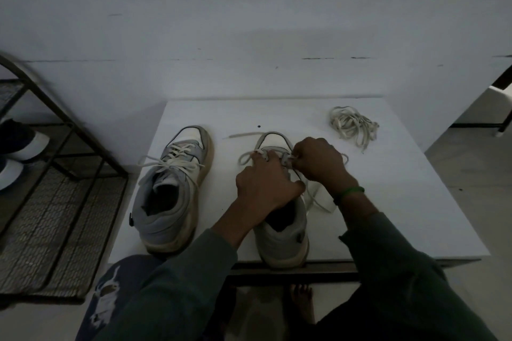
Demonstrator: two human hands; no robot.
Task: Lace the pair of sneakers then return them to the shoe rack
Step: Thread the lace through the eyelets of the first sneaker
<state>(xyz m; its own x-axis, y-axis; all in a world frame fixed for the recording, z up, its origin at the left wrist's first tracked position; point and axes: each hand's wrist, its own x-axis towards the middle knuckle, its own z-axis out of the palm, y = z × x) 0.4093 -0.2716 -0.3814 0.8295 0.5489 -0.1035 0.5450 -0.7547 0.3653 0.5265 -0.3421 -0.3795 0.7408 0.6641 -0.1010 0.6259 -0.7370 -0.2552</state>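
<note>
Right, the sneaker (279,232) you're lacing sits at the near edge of the surface (401,202), heel toward you, toe pointing at the far edge. Your left hand (266,188) is clamped over its tongue and eyelets, grip closed on the upper, which looks meant to steady the shoe while you thread. Your right hand (318,162) has a tight pinch grip on the lace (243,135) at an eyelet; one loose end trails toward the far edge, another drapes off to the right. Just to the left stands the other sneaker (174,188), laces crossed through. A spare lace bundle (353,126) lies near the far right corner. The shoe rack (55,216) stands on the floor beside the surface's left edge, against a pale wall (249,22).
</note>
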